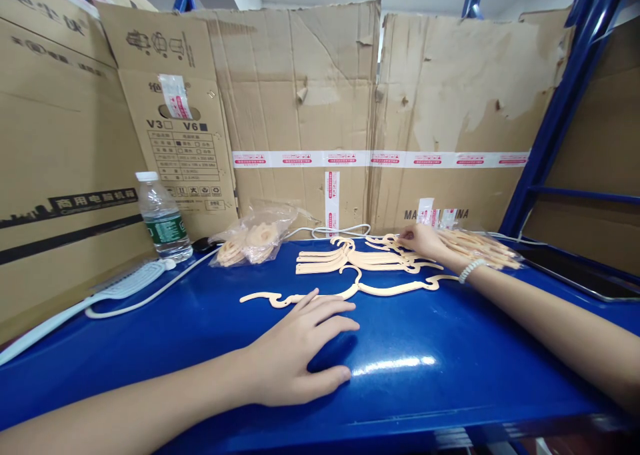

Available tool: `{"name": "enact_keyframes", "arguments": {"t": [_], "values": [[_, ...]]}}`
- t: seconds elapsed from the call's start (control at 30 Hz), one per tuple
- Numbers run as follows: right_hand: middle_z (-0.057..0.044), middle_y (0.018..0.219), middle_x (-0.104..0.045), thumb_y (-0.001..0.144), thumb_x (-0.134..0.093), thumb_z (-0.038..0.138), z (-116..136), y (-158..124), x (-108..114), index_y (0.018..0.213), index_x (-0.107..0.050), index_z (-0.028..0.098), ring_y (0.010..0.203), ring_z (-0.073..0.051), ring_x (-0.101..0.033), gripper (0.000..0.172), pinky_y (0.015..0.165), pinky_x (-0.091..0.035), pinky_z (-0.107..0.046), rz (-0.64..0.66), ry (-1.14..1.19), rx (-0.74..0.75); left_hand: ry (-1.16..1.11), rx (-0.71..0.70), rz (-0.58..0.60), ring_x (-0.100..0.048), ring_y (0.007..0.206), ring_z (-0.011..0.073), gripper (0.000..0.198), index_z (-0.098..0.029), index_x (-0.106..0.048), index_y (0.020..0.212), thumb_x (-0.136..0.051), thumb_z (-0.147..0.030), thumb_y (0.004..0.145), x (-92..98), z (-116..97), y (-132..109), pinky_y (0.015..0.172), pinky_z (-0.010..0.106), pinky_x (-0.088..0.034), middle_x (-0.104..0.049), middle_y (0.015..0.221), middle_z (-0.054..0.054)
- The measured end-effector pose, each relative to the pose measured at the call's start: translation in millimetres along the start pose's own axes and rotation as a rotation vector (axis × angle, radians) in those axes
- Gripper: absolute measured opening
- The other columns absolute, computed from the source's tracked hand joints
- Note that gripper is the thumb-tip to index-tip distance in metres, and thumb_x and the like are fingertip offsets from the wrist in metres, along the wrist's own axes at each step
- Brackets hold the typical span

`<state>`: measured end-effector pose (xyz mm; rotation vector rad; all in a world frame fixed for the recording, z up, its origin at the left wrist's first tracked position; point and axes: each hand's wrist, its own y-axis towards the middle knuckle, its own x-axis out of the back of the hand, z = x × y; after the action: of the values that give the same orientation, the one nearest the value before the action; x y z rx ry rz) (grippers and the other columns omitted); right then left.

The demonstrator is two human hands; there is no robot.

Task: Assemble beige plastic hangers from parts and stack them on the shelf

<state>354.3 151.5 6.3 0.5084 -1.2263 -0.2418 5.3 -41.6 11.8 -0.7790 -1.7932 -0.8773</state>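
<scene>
The left hand [300, 348] lies flat and open on the blue table [425, 395], its fingertips just short of a single cream plastic hanger [395, 287]. The right hand [425, 240] (beaded bracelet at the wrist) reaches to the back, fingers curled onto a loose pile of hangers [483, 247]; whether it grips one I cannot tell. A neat stack of hangers [345, 260] lies between the hands. Farther left are a plastic bag of cream parts [255, 235], a water bottle [164, 218], and a white comb [125, 285]. Cardboard sheets [300, 95] wall the back.
</scene>
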Motion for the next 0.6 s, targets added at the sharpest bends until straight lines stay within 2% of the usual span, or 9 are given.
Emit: {"name": "enact_keyframes", "arguments": {"t": [0.2, 0.27, 0.37, 0.43, 0.5, 0.6], "values": [[-0.009, 0.075, -0.072, 0.081, -0.06, 0.034, 22, -7, 23, 0.074, -0.07, 0.015, 0.072, -0.021, -0.066, 0.022, 0.063, -0.046, -0.028, -0.099, 0.058, 0.032, -0.225, 0.055, -0.157, -0.048, 0.125, 0.0231, 0.037, -0.021, -0.057, 0.119, -0.06, -0.023, 0.083, -1.5, 2, 3, 0.108, 0.04, -0.037, -0.055, 0.133, 0.008], [-0.009, 0.075, -0.072, 0.081, -0.059, 0.038, 39, -13, 34, 0.075, -0.07, 0.015, 0.072, -0.022, -0.066, 0.026, 0.065, -0.047, -0.029, -0.142, 0.112, 0.039, -0.369, 0.102, -0.208, -0.053, 0.119, 0.0216, 0.032, -0.021, -0.06, 0.115, -0.058, -0.021, 0.083, -1.6, 2, 5, 0.104, 0.038, -0.042, -0.059, 0.126, 0.007], [-0.009, 0.073, -0.071, 0.077, -0.062, 0.043, 74, -27, 48, 0.073, -0.07, 0.015, 0.068, -0.021, -0.064, 0.03, 0.061, -0.046, -0.029, -0.156, 0.362, 0.01, -0.633, 0.244, -0.226, -0.058, 0.111, 0.0222, 0.028, -0.019, -0.061, 0.111, -0.057, -0.021, 0.084, -2.8, 4, 9, 0.091, 0.036, -0.051, -0.062, 0.116, 0.009], [-0.008, 0.073, -0.071, 0.075, -0.065, 0.046, 98, -41, 52, 0.076, -0.07, 0.014, 0.064, -0.018, -0.062, 0.032, 0.057, -0.045, -0.027, -0.039, 0.592, -0.025, -0.791, 0.346, -0.24, -0.062, 0.103, 0.0233, 0.031, -0.018, -0.058, 0.112, -0.06, -0.025, 0.082, -4.4, 6, 12, 0.083, 0.036, -0.054, -0.062, 0.115, 0.012], [-0.006, 0.07, -0.069, 0.072, -0.068, 0.049, 121, -58, 51, 0.075, -0.07, 0.014, 0.062, -0.015, -0.059, 0.035, 0.056, -0.044, -0.025, 0.121, 0.797, -0.019, -0.932, 0.422, -0.284, -0.067, 0.091, 0.022, 0.042, -0.018, -0.052, 0.119, -0.064, -0.03, 0.081, -6.3, 8, 14, 0.076, 0.036, -0.056, -0.06, 0.118, 0.014], [-0.004, 0.067, -0.066, 0.072, -0.07, 0.05, 149, -84, 41, 0.072, -0.07, 0.014, 0.061, -0.012, -0.056, 0.036, 0.057, -0.043, -0.024, 0.383, 0.978, 0.021, -1.081, 0.48, -0.355, -0.069, 0.073, 0.0179, 0.052, -0.02, -0.047, 0.12, -0.069, -0.041, 0.078, -8.2, 10, 17, 0.064, 0.033, -0.057, -0.057, 0.122, 0.016]]}}
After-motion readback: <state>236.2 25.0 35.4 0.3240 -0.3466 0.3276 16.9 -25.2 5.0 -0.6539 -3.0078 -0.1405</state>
